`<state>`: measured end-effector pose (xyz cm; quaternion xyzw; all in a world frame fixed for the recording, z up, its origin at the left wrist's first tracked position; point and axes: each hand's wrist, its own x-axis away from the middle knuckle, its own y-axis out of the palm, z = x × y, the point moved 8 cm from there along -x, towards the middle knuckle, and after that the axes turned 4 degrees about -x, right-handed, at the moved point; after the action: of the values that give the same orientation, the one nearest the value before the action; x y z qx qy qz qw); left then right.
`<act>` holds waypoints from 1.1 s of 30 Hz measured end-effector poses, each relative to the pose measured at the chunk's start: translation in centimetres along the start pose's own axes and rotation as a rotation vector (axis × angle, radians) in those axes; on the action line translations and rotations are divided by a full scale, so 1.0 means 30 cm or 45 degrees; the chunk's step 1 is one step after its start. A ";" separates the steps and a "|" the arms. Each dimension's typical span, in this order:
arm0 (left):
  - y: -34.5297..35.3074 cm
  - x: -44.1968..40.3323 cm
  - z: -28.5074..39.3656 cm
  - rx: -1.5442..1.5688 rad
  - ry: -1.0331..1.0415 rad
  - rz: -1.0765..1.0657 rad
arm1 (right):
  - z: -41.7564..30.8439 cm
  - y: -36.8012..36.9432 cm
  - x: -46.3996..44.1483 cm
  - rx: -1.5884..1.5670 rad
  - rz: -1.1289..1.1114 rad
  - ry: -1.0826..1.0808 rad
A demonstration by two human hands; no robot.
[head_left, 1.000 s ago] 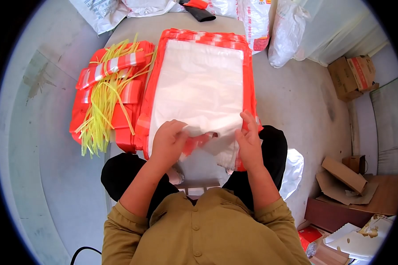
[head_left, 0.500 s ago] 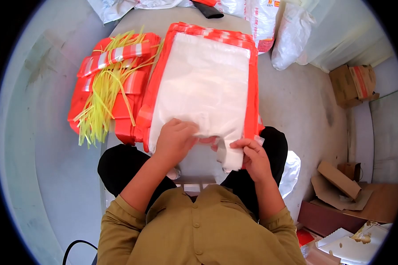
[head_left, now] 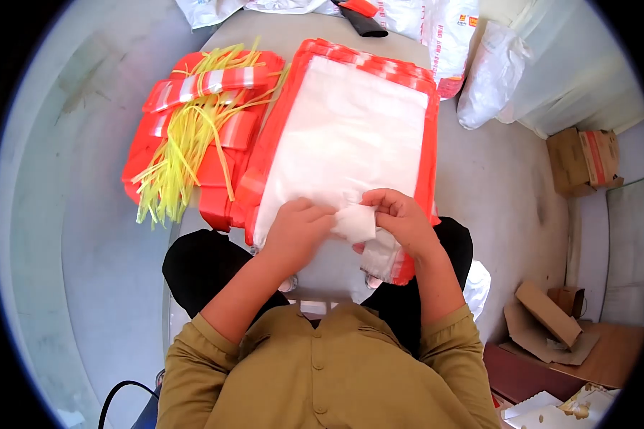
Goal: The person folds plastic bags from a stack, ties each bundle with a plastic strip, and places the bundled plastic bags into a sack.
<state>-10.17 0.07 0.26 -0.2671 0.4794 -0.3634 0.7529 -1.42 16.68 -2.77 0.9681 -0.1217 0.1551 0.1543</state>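
Note:
A stack of white plastic bags [head_left: 358, 129] lies on red bags [head_left: 428, 143] on the table in front of me. My right hand [head_left: 401, 218] pinches a folded white flap at the near edge of the top bag. My left hand [head_left: 298, 232] lies at the same edge, its fingers curled against the flap's left side; its fingertips are partly hidden. Below my right hand hangs a white and red bag handle [head_left: 383, 256]. Left of the stack, yellow strips [head_left: 186, 136] lie across folded red bags [head_left: 147, 154].
White sacks [head_left: 447, 43] and a black and red item [head_left: 363, 20] are at the table's far edge. A filled white bag [head_left: 494, 75] stands at the right. Cardboard boxes [head_left: 583, 161] and an opened carton [head_left: 547, 322] are further right.
My right hand has moved from the right corner inward and up, bringing a white flap toward my left hand. The whole view has shifted slightly, with the stack now further right.

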 end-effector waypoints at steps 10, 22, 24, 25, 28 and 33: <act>0.006 0.001 0.009 -0.043 0.020 -0.032 | -0.047 0.028 -0.035 0.339 0.101 -0.071; 0.000 0.038 0.007 -0.108 -0.291 0.003 | -0.112 0.101 -0.032 0.975 0.303 -0.355; -0.003 0.032 0.014 -0.105 -0.245 0.036 | -0.117 0.121 -0.027 1.071 0.306 -0.343; -0.007 0.031 0.017 -0.104 -0.223 0.053 | -0.120 0.131 -0.025 1.186 0.308 -0.367; -0.021 0.012 0.029 -0.098 -0.155 0.078 | -0.111 0.146 -0.029 1.353 0.256 -0.453; -0.021 -0.033 0.033 -0.087 -0.035 0.058 | -0.113 0.151 -0.029 1.332 0.249 -0.676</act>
<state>-9.73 0.55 1.64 -0.2864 0.4872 -0.3258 0.7579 -4.40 13.80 1.20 0.9056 -0.1521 -0.0395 -0.3939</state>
